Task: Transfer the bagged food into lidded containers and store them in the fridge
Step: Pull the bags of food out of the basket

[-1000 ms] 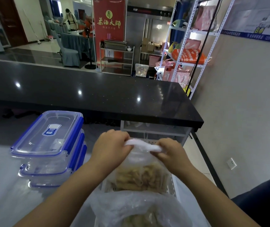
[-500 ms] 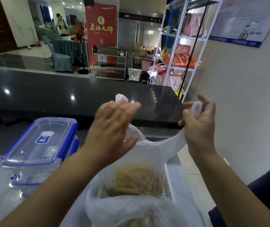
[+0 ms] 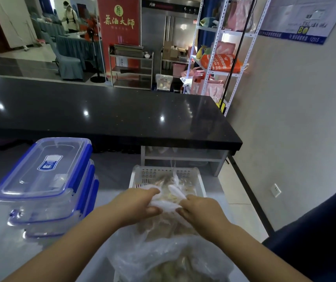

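Observation:
A clear plastic bag of pale tan food (image 3: 171, 222) lies in a white perforated basket (image 3: 167, 175) on the steel counter. My left hand (image 3: 137, 204) and my right hand (image 3: 200, 208) both pinch the twisted white top of this bag, low over the basket. A second bag of food (image 3: 169, 259) sits nearer to me, its contents partly hidden by crumpled plastic. To the left stands a stack of three clear containers with blue-clipped lids (image 3: 47, 180).
A black counter (image 3: 110, 112) runs across behind the work surface. A steel fridge (image 3: 169, 27) stands far back, with a red banner (image 3: 119, 31), a metal cart (image 3: 131, 68) and a white shelf rack (image 3: 222, 55) nearby. A wall closes the right side.
Half a second ago my hands were raised and apart, pulling the bag's handles up. Now both hands are down together at the bag's top, inside the basket.

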Demonstrator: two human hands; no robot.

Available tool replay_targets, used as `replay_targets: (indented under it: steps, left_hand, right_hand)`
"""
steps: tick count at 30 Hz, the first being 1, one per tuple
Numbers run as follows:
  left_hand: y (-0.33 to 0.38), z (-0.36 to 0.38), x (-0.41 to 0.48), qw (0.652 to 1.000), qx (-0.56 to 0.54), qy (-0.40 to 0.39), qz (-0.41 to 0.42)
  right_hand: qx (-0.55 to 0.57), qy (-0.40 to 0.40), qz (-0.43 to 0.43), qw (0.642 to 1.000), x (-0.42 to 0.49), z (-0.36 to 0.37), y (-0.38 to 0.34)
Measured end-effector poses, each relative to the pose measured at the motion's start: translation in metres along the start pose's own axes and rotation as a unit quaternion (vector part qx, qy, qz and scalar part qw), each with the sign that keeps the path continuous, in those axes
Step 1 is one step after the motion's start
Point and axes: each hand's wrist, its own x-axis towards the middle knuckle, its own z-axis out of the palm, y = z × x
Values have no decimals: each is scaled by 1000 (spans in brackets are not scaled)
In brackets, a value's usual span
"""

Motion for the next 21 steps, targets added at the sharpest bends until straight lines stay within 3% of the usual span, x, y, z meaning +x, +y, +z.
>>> replay_targets:
  steps: [3, 5, 7, 8, 11, 14, 21]
  left_hand:
    - [4, 20, -4, 1000, -8, -18, 16]
    - [6, 25, -4, 999, 13, -32, 35]
    - [8, 26, -2, 997, 35, -53, 47]
    - [9, 26, -1, 997, 42, -50, 45]
    - [13, 26, 7, 997, 55, 59, 10]
    - [18, 26, 18, 992, 13, 125, -14]
    - [15, 42, 42, 991, 106, 85, 22]
  right_hand:
    - [-41, 54, -7, 998, -8, 12, -1]
    - [49, 15, 24, 998, -13, 15, 1]
    - [176, -118, 94, 973, -17, 14, 3]
    - [203, -142, 127, 961, -16, 17, 6]
    - [248, -134, 203, 938, -6, 22, 11]
    - [187, -101, 222, 952, 7, 29, 13]
    - [-70, -147, 120, 979, 27, 6, 2]
